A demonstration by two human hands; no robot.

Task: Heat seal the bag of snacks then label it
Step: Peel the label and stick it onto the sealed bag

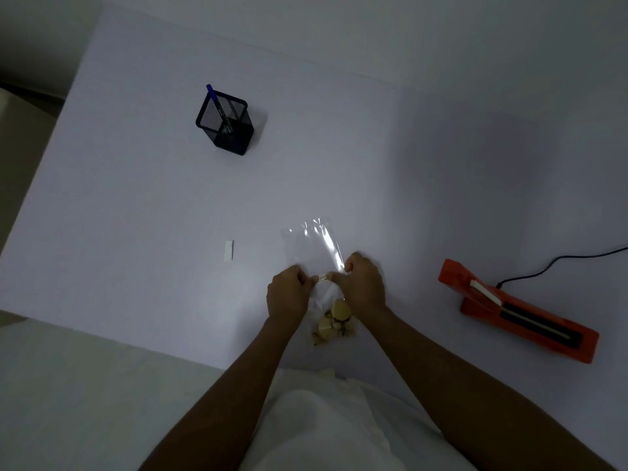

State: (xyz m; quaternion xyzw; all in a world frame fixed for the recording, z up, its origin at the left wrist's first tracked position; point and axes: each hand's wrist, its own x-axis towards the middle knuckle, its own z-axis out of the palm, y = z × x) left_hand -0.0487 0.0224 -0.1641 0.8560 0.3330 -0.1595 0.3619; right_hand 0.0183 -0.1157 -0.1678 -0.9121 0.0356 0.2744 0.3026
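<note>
Fingers of two hands, left hand [287,295] and right hand [362,283], pinch one label [323,278] on one bag [314,253].

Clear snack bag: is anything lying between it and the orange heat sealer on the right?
Nothing visible. The clear plastic snack bag, pinched by the left hand and right hand, is separated from the orange heat sealer only by bare white table. The black mesh pen holder and small white paper strip lie off to the left.

- Label [323,278]: print too small to read, ends under fingertips.
- Heat sealer [520,309] cord [557,263] cut by right edge.
- Snacks [334,321] dim, kind unclear.
</note>
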